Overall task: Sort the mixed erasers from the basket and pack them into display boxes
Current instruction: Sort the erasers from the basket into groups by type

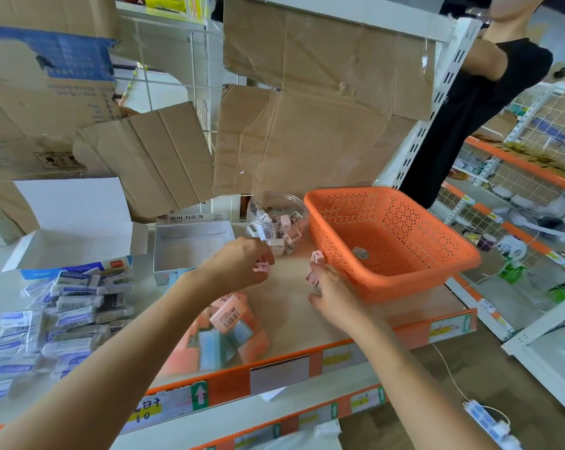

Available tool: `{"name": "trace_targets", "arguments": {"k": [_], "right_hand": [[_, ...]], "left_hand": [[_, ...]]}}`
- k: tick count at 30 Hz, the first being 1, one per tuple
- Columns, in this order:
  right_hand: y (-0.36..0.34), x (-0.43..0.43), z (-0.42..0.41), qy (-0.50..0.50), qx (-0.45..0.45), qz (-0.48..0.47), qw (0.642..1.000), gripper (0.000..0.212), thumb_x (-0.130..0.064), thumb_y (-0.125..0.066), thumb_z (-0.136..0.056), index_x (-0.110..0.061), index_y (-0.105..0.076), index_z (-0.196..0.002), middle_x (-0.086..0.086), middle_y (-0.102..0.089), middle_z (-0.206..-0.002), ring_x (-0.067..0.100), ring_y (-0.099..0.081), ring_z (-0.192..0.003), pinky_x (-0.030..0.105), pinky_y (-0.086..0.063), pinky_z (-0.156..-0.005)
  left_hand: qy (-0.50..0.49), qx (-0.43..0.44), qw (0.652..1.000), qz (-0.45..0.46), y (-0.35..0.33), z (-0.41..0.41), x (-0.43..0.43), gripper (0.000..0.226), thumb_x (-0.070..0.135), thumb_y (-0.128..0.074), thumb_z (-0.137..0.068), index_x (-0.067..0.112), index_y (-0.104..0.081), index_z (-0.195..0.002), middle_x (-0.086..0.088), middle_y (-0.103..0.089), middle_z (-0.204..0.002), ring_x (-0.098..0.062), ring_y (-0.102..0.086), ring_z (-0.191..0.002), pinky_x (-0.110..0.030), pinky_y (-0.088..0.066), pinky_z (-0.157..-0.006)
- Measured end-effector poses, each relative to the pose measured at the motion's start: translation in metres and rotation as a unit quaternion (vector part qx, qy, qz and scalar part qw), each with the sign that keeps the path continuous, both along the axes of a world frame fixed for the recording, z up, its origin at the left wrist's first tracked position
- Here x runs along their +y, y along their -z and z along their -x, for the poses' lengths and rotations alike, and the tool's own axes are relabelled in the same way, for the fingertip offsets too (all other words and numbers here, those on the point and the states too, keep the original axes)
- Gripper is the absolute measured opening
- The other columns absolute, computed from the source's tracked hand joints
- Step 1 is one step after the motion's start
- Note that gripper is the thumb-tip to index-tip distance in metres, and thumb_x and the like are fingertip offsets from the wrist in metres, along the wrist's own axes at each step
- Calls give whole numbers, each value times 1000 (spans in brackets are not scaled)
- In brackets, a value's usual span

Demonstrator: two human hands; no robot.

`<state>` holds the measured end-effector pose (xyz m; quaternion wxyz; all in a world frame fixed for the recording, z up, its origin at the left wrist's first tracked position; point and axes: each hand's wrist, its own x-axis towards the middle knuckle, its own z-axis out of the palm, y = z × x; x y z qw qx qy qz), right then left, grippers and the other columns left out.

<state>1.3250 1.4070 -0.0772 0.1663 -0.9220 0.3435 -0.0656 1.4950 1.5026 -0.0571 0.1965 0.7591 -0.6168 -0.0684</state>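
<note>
Fingers (264,259) pinch pink eraser (261,267) (L hand (242,261)).

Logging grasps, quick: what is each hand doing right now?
Left hand: closed on small pink erasers.
Right hand: holding small pink erasers at its fingertips.

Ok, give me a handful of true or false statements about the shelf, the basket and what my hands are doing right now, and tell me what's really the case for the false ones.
1. The orange basket is full of erasers. False: it is nearly empty, with only one small item on its floor.
2. The left hand holds a small pink eraser. True.
3. The clear round tub is empty. False: it holds small pink erasers.
4. Blue and white erasers lie piled at the left of the shelf. True.
5. The right hand is inside the basket. False: it is outside, beside the near left corner, with pink erasers at its fingers.
</note>
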Motion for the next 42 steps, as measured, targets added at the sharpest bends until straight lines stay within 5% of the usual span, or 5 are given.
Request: {"name": "trace_targets", "arguments": {"k": [7,16,24,36,42], "right_hand": [[7,1,-6,-15,-25,63,998,38,-8,-58,-81,-12,-64,-118,7,-59,-119,26,-52,-112,28,-39,-95],[7,-1,-11,-31,-23,95,995,24,-20,-66,-82,-11,-70,-105,8,-62,-105,24,-51,-108,23,-31,-83],[-25,4,-26,-37,-166,71,983,15,-14,-68,-81,-10,-70,-96,5,-63,-93,20,-61,-81,23,-39,-68],[-67,-57,-73,-13,-105,115,988,11,-15,-67,-79,-11,-72,-87,9,-66,-88,25,-60,-84,31,-43,-71],[-63,-73,-89,-22,-53,125,991,32,-4,-61,-83,-13,-65,-113,6,-62,-113,22,-58,-102,28,-41,-83]], "left_hand": [[11,8,1000,3,-5,-5,3,27,17,-66,-82,12,-65,-109,-5,-66,-105,-20,-62,-93,-34,-50,-83],[30,16,999,17,-3,-10,4,27,14,-64,-83,11,-66,-109,-6,-67,-104,-19,-62,-89,-19,-41,-74],[22,66,992,108,-23,-28,-2,21,4,-65,-80,5,-68,-101,-5,-65,-90,-13,-56,-76,-15,-42,-72],[-18,30,994,100,-39,-56,-52,18,7,-62,-85,2,-69,-101,-13,-69,-97,-26,-63,-91,-19,-41,-74],[-26,20,998,59,-36,-61,-66,30,4,-61,-84,8,-65,-113,-10,-65,-112,-24,-59,-103,-17,-37,-79]]}}
